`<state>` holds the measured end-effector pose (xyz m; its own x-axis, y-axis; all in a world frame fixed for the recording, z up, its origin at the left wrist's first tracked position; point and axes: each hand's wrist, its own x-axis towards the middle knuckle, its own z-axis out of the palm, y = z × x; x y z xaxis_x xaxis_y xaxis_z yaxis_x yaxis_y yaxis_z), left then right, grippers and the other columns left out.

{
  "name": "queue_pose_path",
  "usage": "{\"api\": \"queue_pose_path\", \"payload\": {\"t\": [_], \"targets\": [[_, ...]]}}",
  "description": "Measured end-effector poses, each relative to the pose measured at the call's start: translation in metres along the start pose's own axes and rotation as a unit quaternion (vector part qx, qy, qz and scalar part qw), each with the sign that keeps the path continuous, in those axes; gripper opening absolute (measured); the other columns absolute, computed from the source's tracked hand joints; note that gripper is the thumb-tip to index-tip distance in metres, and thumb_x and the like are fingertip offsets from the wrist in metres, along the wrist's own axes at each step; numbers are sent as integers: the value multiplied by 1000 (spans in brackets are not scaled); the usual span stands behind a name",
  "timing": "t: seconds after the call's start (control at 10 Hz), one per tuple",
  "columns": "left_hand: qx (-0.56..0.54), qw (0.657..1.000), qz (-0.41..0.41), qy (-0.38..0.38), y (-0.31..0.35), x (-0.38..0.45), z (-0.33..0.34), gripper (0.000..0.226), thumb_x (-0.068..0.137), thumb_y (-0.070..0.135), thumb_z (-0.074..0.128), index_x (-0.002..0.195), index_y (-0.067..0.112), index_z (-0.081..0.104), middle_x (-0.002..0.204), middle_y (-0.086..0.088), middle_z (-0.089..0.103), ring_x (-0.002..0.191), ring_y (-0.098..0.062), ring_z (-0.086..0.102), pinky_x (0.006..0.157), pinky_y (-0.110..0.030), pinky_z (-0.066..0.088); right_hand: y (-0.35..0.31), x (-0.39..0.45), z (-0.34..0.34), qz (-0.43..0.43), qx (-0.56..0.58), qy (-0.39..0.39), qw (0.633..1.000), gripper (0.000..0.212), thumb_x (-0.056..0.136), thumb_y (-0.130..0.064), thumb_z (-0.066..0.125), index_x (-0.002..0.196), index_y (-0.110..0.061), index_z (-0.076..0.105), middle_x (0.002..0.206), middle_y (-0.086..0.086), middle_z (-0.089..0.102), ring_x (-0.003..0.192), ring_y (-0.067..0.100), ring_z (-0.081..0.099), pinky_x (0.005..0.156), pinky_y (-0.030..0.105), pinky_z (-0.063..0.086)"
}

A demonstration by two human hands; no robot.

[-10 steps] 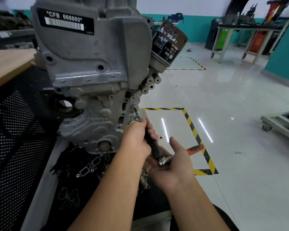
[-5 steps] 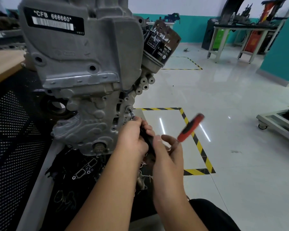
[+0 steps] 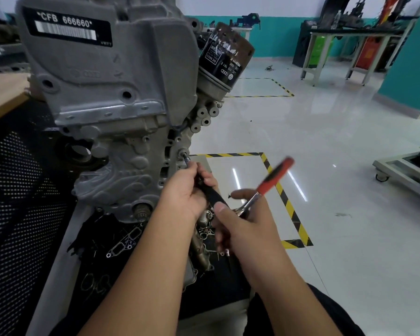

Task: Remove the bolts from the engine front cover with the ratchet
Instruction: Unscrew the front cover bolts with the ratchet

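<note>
bare forearms [image 3: 136, 275], dark trousers [image 3: 325, 311]

One engine front cover [image 3: 112, 93] carries one barcode label [image 3: 66, 26]. To its right stands one oil filter [image 3: 224, 59]. Below the cover, two hands work: a left hand [image 3: 187, 194] and a right hand [image 3: 247, 224], sharing one ratchet [image 3: 267, 185]. Right of the cover, two yellow-black floor outlines [image 3: 286, 202] show.

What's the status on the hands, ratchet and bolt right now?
Left hand grips the black extension, tip seated on bolt. Right hand holds the ratchet, red handle angled up right. Nothing blocking.
</note>
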<state>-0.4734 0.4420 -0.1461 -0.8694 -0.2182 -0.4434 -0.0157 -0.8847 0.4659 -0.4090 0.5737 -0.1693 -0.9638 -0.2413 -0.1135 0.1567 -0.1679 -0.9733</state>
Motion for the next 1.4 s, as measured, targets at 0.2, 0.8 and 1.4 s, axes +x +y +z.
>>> {"api": "queue_pose_path", "payload": {"t": [0.2,0.8,1.4], "targets": [[118,990,-19,-78,-9,-12,-10,21,110,24,40,103,11,55,90,-17,76,72,-32,75,58,-45,60,8,3,5,-85,-174,73,978,31,98,-15,62,95,-43,49,76,-1,68,57,14,66,56,36,59],[249,965,66,-54,-7,-11,-22,8,101,7,58,94,4,59,71,-10,64,58,-23,70,53,-40,60,0,1,7,123,153,-39,980,15,104,-23,58,118,-23,54,70,10,62,42,14,50,40,26,42],[256,962,64,-69,-4,-10,-29,15,98,6,63,112,3,61,86,-16,68,66,-27,70,46,-37,56,4,14,8,101,72,26,992,24,101,-43,59,98,-20,64,59,0,60,38,12,46,39,24,35]]}}
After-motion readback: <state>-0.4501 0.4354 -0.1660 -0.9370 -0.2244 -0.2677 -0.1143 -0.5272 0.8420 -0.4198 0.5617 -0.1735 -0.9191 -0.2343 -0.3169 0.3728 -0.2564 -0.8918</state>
